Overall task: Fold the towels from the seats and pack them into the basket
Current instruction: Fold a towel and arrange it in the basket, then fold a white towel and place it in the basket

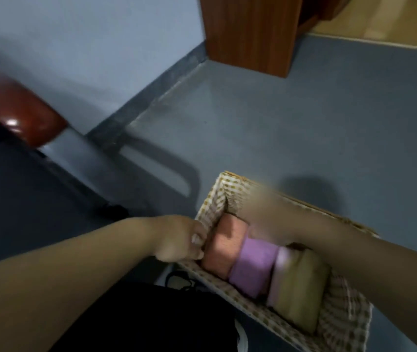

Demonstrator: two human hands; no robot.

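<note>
A woven basket [210, 201] with a checked cloth liner stands on the blue floor at the lower right. Folded towels lie side by side inside it: a salmon towel [225, 247], a purple towel [253, 265], a pale pink towel [282, 273] and an olive towel [301, 288]. My left hand [182, 240] grips the basket's near left rim, its fingers curled over the liner next to the salmon towel. My right hand [260, 207] reaches across the basket's far side and is heavily blurred, so its fingers cannot be made out.
A chair with a glossy red-brown armrest [22, 115] and a grey metal leg [151, 163] stands at the left. A wooden furniture piece [250, 31] rises at the top by the wall corner. Dark clothing [151, 321] fills the bottom middle.
</note>
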